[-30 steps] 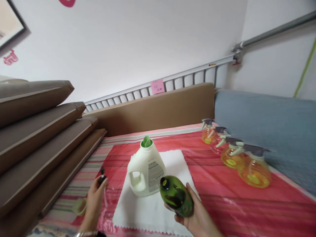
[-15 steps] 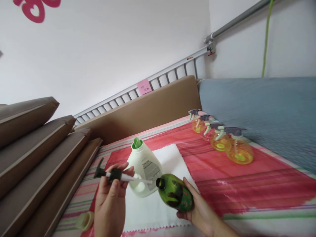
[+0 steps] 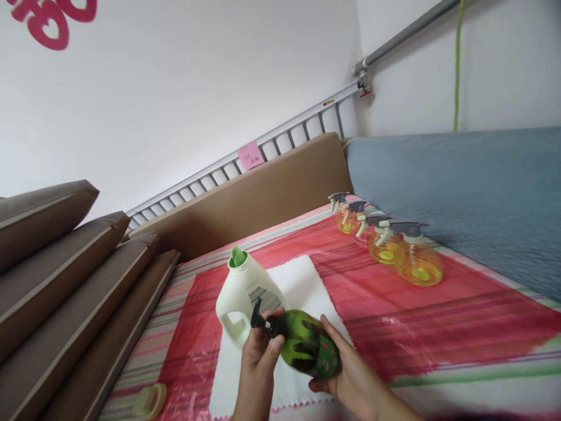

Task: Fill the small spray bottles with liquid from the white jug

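Note:
My left hand (image 3: 262, 356) grips the black collar of a pump dispenser (image 3: 258, 316), its head pointing up and left. The pump's collar sits at the mouth of a green see-through bottle (image 3: 307, 344), and its tube no longer shows outside. Around the base of that bottle my right hand (image 3: 346, 374) is closed, holding it tilted with the neck to the left. Just behind my left hand stands a large pale jug (image 3: 249, 289) with an open neck and a green spout, on a white cloth (image 3: 302, 280). Whether the collar is threaded on, I cannot tell.
Several spray bottles (image 3: 419, 266) with yellow, orange and pink tints stand in a row at the right. A pale cap (image 3: 151, 400) lies at the lower left of the striped tablecloth (image 3: 394, 316). Brown cushions (image 3: 100, 316) stack along the left; a blue-grey padded edge (image 3: 456, 187) borders the right.
My left hand has moved right, bringing the pump to the green bottle; its tube has gone inside the neck. My right hand stays nearly in place. The view has shifted slightly.

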